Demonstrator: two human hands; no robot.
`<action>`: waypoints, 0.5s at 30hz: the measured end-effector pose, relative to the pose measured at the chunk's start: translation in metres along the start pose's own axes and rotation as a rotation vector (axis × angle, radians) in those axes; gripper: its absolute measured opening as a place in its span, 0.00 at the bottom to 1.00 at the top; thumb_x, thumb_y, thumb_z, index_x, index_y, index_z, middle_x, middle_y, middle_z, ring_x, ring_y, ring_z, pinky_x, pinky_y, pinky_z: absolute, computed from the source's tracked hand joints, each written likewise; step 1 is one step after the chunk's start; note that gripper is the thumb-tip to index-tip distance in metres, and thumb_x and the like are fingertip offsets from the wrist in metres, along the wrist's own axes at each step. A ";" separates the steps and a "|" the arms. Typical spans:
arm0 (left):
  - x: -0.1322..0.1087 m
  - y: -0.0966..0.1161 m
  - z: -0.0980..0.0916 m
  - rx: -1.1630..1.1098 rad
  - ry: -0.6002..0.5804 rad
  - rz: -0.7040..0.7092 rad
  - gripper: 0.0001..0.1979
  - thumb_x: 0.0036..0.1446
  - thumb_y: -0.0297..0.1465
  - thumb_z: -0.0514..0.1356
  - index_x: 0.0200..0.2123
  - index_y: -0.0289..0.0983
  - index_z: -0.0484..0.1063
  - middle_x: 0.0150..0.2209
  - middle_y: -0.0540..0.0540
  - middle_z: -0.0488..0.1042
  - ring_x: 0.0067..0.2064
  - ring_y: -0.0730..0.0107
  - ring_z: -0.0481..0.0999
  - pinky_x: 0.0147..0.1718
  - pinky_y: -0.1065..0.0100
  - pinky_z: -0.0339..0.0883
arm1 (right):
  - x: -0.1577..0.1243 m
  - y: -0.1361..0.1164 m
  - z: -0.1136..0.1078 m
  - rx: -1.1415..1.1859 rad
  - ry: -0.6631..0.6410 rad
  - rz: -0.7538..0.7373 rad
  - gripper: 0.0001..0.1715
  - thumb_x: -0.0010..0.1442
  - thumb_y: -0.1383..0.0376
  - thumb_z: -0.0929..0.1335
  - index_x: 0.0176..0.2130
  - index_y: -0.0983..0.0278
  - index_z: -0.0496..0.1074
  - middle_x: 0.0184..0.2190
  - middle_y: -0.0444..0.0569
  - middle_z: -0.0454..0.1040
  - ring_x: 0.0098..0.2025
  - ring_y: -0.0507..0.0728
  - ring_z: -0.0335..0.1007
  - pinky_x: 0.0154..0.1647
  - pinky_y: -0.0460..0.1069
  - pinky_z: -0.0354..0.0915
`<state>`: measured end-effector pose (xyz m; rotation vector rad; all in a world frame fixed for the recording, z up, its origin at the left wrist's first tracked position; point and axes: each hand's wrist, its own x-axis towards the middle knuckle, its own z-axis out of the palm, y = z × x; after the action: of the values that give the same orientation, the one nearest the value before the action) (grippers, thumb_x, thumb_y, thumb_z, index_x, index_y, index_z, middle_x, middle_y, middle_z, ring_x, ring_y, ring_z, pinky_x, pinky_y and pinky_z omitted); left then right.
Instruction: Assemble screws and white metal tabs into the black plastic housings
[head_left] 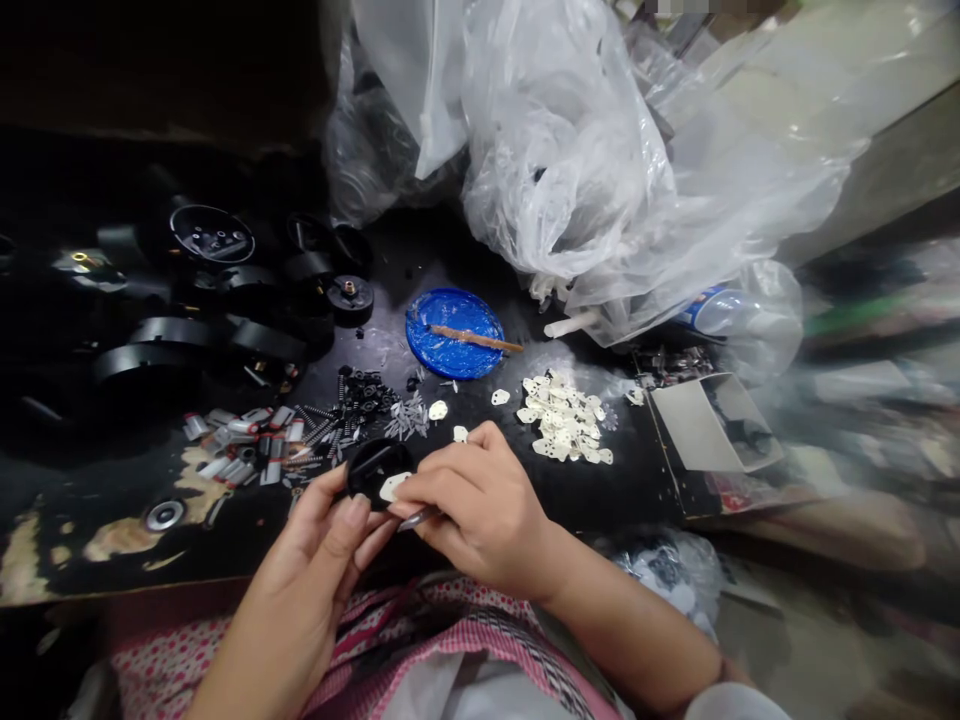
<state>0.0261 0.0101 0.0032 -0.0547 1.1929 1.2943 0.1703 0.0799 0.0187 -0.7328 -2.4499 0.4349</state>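
Observation:
My left hand (pixel 322 545) grips a small round black plastic part (pixel 375 466) at the table's near edge, thumb and fingers around its rim. My right hand (pixel 472 500) is closed in a pinch, pressing a small white flat piece (pixel 393 487) onto that black part, with a thin metal tool (pixel 417 518) poking out under its fingers. A pile of similar white flat pieces (pixel 564 420) lies just beyond my right hand. A few loose white pieces (pixel 438 410) sit nearer the middle.
A blue lid (pixel 442 345) with a brown stick across it sits mid-table. Small springs, pins and silver-red parts (pixel 255 440) lie left. Black round housings (pixel 210 235) pile up at far left. Crumpled clear plastic bags (pixel 600 160) fill the back; a small open box (pixel 705 425) is right.

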 end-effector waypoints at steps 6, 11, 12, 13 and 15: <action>-0.002 -0.002 -0.002 0.028 -0.051 -0.009 0.21 0.40 0.37 0.74 0.40 0.45 0.75 0.36 0.52 0.81 0.40 0.66 0.81 0.37 0.75 0.74 | 0.001 0.002 0.000 -0.019 -0.015 -0.008 0.06 0.63 0.69 0.65 0.37 0.66 0.72 0.31 0.44 0.76 0.31 0.50 0.70 0.36 0.52 0.53; -0.002 -0.004 0.002 0.064 -0.010 0.039 0.22 0.35 0.36 0.75 0.35 0.42 0.73 0.31 0.52 0.80 0.35 0.66 0.80 0.34 0.72 0.75 | -0.002 -0.003 -0.001 -0.051 -0.042 0.019 0.10 0.65 0.67 0.63 0.36 0.64 0.73 0.29 0.43 0.76 0.29 0.50 0.67 0.37 0.52 0.51; -0.001 -0.005 0.002 0.069 -0.002 0.053 0.22 0.34 0.35 0.75 0.34 0.41 0.72 0.30 0.52 0.80 0.34 0.65 0.80 0.34 0.70 0.76 | -0.004 -0.005 0.000 -0.056 -0.034 0.032 0.10 0.65 0.66 0.63 0.35 0.63 0.74 0.27 0.43 0.75 0.28 0.50 0.66 0.36 0.52 0.50; 0.000 -0.007 0.002 0.073 0.003 0.065 0.22 0.34 0.34 0.75 0.33 0.41 0.71 0.30 0.53 0.80 0.34 0.64 0.80 0.33 0.69 0.76 | -0.005 -0.007 0.001 -0.056 -0.029 0.047 0.11 0.65 0.66 0.63 0.35 0.63 0.74 0.25 0.42 0.75 0.27 0.49 0.65 0.36 0.52 0.50; 0.003 -0.010 0.001 0.080 0.003 0.082 0.21 0.35 0.33 0.75 0.32 0.41 0.70 0.30 0.53 0.79 0.34 0.62 0.80 0.33 0.67 0.76 | -0.008 -0.011 0.003 -0.034 -0.026 0.088 0.11 0.65 0.66 0.64 0.34 0.63 0.74 0.24 0.41 0.73 0.26 0.49 0.64 0.36 0.52 0.49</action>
<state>0.0342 0.0091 -0.0036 0.0514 1.2592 1.3164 0.1699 0.0663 0.0178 -0.8572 -2.4609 0.4402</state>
